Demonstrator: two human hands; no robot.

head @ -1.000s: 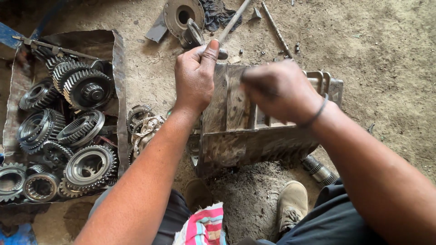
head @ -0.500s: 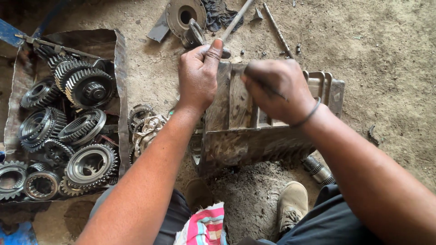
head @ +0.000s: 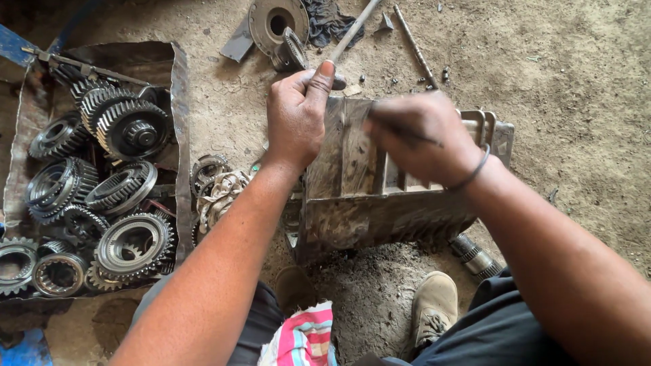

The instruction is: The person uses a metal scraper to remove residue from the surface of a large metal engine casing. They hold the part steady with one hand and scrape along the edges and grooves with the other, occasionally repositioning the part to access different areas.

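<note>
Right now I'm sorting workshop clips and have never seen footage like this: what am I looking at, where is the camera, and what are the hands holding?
The camera sits on a person's head and looks down, so the two bare arms reaching in from the bottom are that person's own. There is no machine arm here.

The left hand grips the top edge of a greasy metal housing that stands on the dirt ground. The right hand is closed around a thin dark tool over the housing; its tip is hidden.

To the left, a metal tray holds many toothed gears. A few smaller ring-shaped parts lie between the tray and the housing. Farther away lie a round flange, a dark rag and a rod. At the bottom you see the person's shoe and a striped cloth.
</note>
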